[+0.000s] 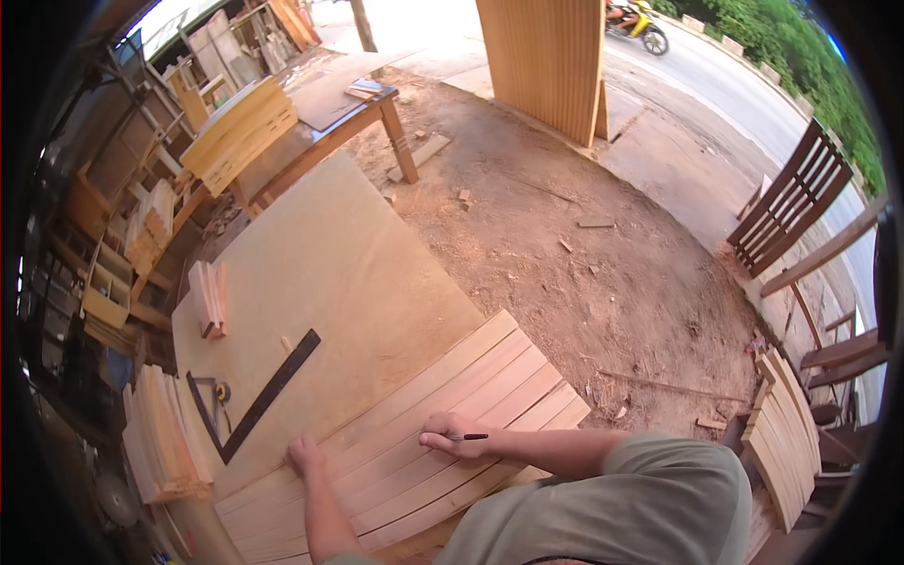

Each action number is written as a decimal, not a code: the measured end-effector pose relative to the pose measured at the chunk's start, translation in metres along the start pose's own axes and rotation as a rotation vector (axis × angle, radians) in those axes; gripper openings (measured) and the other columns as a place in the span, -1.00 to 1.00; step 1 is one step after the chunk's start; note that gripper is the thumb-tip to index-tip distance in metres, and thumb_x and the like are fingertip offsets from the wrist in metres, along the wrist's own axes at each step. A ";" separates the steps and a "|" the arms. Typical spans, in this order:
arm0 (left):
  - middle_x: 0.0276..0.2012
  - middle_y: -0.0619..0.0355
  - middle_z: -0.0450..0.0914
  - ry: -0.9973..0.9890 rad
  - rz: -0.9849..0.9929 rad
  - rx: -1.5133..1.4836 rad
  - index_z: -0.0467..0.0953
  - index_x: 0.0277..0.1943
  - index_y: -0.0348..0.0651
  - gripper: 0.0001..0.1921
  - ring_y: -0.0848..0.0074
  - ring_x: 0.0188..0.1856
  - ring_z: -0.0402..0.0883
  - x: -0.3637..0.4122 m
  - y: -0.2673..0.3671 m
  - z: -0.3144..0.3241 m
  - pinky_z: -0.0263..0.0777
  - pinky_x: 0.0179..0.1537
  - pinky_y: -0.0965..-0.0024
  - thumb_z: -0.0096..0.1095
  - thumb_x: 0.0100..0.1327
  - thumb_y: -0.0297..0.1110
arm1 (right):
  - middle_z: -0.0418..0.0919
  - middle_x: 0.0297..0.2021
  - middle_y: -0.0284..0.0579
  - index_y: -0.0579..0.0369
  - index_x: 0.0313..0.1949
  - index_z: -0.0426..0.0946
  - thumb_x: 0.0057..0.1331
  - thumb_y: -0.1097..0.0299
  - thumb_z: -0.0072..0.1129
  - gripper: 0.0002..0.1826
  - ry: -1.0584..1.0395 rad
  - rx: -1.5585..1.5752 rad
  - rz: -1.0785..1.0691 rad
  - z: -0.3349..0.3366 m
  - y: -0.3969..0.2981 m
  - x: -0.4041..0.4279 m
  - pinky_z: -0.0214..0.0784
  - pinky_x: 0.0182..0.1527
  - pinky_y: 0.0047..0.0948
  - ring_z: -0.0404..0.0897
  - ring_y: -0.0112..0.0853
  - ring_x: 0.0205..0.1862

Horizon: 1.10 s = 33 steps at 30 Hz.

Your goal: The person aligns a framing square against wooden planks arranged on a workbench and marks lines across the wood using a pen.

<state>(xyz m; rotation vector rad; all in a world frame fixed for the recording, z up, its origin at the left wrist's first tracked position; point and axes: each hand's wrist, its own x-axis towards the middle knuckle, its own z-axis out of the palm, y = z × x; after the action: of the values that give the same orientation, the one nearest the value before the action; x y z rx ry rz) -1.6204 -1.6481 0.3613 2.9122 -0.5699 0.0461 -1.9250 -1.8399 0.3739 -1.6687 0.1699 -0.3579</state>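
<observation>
Several pale wooden slats (pixel 452 374) lie side by side across the near part of a plywood-topped worktable (pixel 332 233). My right hand (pixel 452 434) is closed on a dark pen or marker (pixel 474 437) and rests over the slats. To its left, my left hand (pixel 305 455) touches the far edge of the slats; its fingers are curled and partly hidden, so whether it grips a slat is unclear. Beyond it lies a black carpenter's square (pixel 272 395). A yellow-and-black tape measure (pixel 222 392) and a small metal square (pixel 203 381) are inside its angle.
Short wood pieces (pixel 210 300) stand on the worktable, and stacked boards (pixel 166 438) sit at its left edge. A second table (pixel 395 138) is beyond. Offcuts litter the dirt floor (pixel 537 268). Curved slats (pixel 784 438) lean at right. A motorcycle (pixel 644 28) is on the road.
</observation>
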 end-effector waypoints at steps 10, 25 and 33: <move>-0.31 -0.28 0.61 -0.003 0.064 0.122 0.60 -0.31 -0.42 -0.62 -0.12 -0.20 0.54 0.014 -0.044 0.022 0.32 -0.02 -0.01 -0.08 0.27 -0.25 | 0.40 -0.44 0.07 0.26 -0.39 0.39 0.45 0.19 -0.12 -0.63 -0.017 0.014 0.017 0.000 -0.017 0.000 0.28 -0.20 -0.21 0.43 -0.10 -0.31; -0.36 -0.26 0.60 0.050 -0.003 0.018 0.56 -0.40 -0.37 -0.64 -0.15 -0.23 0.53 0.006 -0.028 0.013 0.27 -0.01 -0.05 -0.06 0.22 -0.22 | 0.52 -0.33 -0.26 0.12 -0.15 0.43 0.29 0.39 0.09 -0.83 0.381 0.343 0.098 -0.093 -0.009 -0.013 0.37 -0.19 -0.49 0.48 -0.53 -0.24; -0.39 -0.21 0.62 -0.025 -0.045 -0.058 0.60 -0.43 -0.30 -0.65 -0.09 -0.26 0.56 -0.001 -0.035 0.008 0.30 -0.03 -0.01 -0.07 0.22 -0.23 | 0.53 -0.52 -0.32 0.19 -0.38 0.47 0.15 0.57 0.13 -0.95 0.788 0.123 0.071 -0.191 -0.029 -0.022 0.27 -0.37 -0.64 0.46 -0.62 -0.45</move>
<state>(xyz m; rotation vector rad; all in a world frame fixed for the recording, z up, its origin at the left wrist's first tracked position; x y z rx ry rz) -1.6076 -1.6170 0.3478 2.8713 -0.5014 -0.0125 -2.0118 -2.0082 0.4179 -1.3214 0.7712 -0.9404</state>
